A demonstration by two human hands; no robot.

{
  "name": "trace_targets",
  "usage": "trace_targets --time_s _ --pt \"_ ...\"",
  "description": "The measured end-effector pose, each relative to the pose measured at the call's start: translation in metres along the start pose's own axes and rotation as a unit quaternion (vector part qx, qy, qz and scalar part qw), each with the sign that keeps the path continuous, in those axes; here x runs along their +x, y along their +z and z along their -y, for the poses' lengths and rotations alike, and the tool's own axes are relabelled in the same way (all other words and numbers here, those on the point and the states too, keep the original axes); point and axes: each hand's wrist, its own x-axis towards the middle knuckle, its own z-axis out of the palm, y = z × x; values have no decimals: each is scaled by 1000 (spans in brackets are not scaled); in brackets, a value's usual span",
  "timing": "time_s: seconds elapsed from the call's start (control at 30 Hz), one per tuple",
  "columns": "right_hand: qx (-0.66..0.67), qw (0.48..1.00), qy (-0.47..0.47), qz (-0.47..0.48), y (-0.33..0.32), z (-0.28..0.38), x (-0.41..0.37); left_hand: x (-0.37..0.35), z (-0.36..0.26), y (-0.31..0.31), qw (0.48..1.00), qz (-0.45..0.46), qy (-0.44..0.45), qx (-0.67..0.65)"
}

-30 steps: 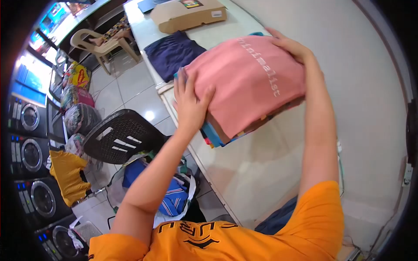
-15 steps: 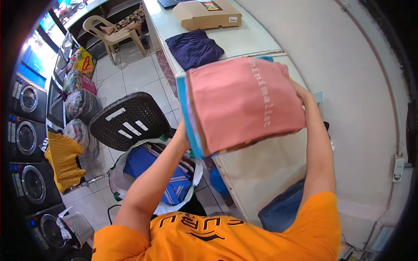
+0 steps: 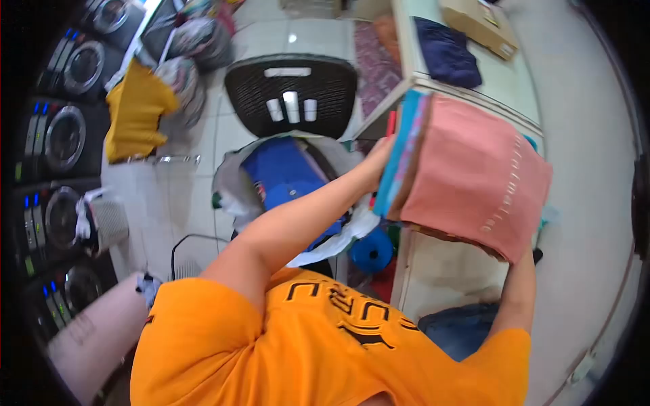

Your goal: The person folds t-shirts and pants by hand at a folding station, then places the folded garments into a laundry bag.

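Note:
A stack of folded clothes [image 3: 474, 169] is held between my two hands above the white counter. On top lies a pink shirt with pale lettering; turquoise, purple and brown folded edges show along the left side. My left hand [image 3: 382, 160] grips the left side, its fingers mostly hidden by the cloth. From the near right corner, my right hand [image 3: 523, 257] supports the stack, with its fingers out of sight underneath. Below my left forearm, a large open bag [image 3: 233, 179] holds blue and other clothes, on a black chair [image 3: 291, 84].
On the counter [image 3: 440, 271] lie folded dark blue denim [image 3: 460, 330], a folded navy garment [image 3: 445, 53] and a cardboard box [image 3: 481, 26]. Washing machines [image 3: 66, 139] line the left. A yellow garment [image 3: 139, 111] hangs near filled bags [image 3: 200, 40]. The wall borders the right.
The view has swung left and downward, showing more of the bag and machines. The stack now appears farther right and turned slightly, still held by both hands.

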Motion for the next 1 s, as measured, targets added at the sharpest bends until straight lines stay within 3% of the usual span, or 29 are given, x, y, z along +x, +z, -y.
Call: trace_targets --time_s 0.07,0.27,0.33,0.47,0.7,0.83,0.87,1.0 --pt "9 1000 9 17 14 -7 -17 -7 -8 -5 999 -8 36 7" --pt "32 999 30 24 57 -31 -70 -29 -24 -33 998 -13 -47 29" --pt "39 998 36 20 71 -42 -89 -46 -36 -38 995 75 -51 30" --pt "69 996 54 -5 110 -70 -134 -78 -56 -53 989 123 -76 41" --pt "141 981 106 -78 208 -138 -234 -156 -105 -114 980 98 -46 164" --pt "170 972 131 -100 270 -163 -271 -195 -122 -155 963 69 -108 238" --pt "182 968 136 -103 282 -168 -277 -190 -123 -172 956 124 -99 247" --pt "216 959 151 -103 323 -190 -267 -167 -138 -206 956 156 -224 106"
